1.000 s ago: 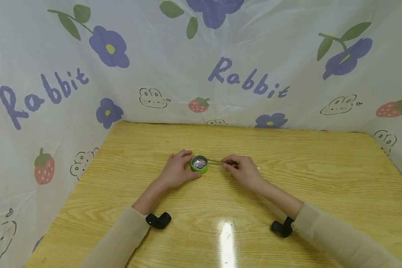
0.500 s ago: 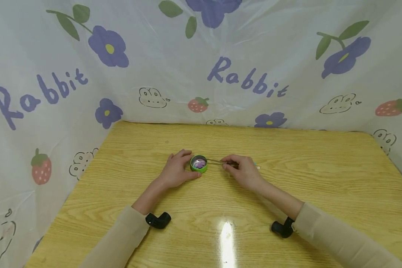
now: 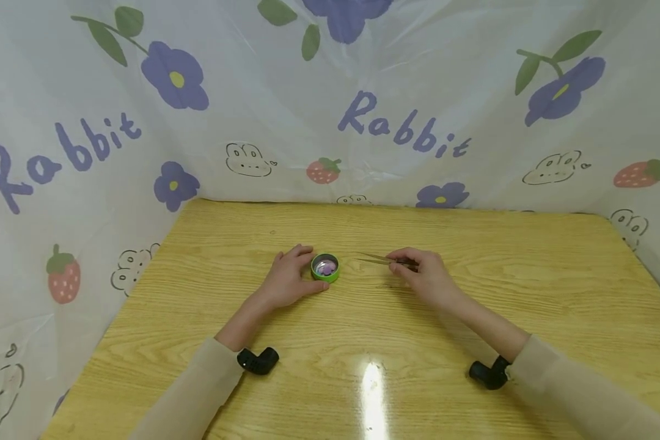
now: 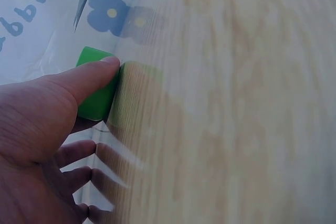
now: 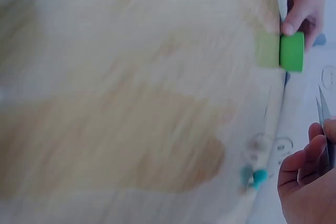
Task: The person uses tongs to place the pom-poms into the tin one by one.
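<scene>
A small round green tin (image 3: 326, 275) stands on the table, with small purple pieces (image 3: 327, 267) inside. My left hand (image 3: 289, 278) holds it from the left, thumb (image 4: 97, 74) on the near side and a finger behind; the other fingers spread loosely. To the right of the tin, my right hand (image 3: 425, 275) pinches metal tweezers (image 3: 378, 259). Their tips point left towards the tin, apart, with nothing visible between them. In the right wrist view the tweezers (image 5: 324, 114) stick up from between thumb and fingers, clear of the tin.
Small teal pieces (image 5: 258, 177) lie on the wooden table (image 3: 319, 342) near my right hand; in the head view that hand hides them. A white printed cloth (image 3: 286, 91) hangs behind and at the left of the table. Each wrist wears a black camera (image 3: 258, 360).
My right hand has moved right, drawing the tweezers away from the tin's rim. The tweezer tips now stand wider apart. My left hand keeps its hold on the tin.
</scene>
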A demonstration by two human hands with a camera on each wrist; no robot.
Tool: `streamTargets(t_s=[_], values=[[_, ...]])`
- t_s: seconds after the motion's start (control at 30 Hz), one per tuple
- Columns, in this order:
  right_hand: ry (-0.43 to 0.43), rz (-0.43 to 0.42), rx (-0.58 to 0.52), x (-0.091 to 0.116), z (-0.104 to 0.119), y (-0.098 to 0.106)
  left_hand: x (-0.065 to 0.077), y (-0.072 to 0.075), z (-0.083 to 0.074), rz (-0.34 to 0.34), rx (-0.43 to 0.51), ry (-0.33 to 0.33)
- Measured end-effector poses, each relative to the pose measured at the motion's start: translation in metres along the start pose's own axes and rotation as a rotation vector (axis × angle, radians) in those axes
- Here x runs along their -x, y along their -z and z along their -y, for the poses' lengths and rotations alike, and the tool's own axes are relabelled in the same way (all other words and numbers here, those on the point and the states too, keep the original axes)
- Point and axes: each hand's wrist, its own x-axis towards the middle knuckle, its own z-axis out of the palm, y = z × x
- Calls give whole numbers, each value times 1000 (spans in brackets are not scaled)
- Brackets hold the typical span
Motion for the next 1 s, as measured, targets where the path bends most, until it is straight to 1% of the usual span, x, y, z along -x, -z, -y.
streamTargets(t_s=[0.27, 0.4, 0.53, 0.77, 1.0], values=[[-30, -60, 84, 16, -13, 32, 1, 0, -1, -4, -3, 0], [-51, -87, 136, 24, -22, 44, 1, -1, -1, -7, -6, -1], [-64, -94, 172, 32, -30, 54, 1, 0, -2, -3, -4, 5], [-66, -85, 188, 51, -42, 67, 1, 0, -3, -3, -7, 1], [-63, -87, 201, 64, -52, 73, 1, 1, -5, 12, 7, 15]])
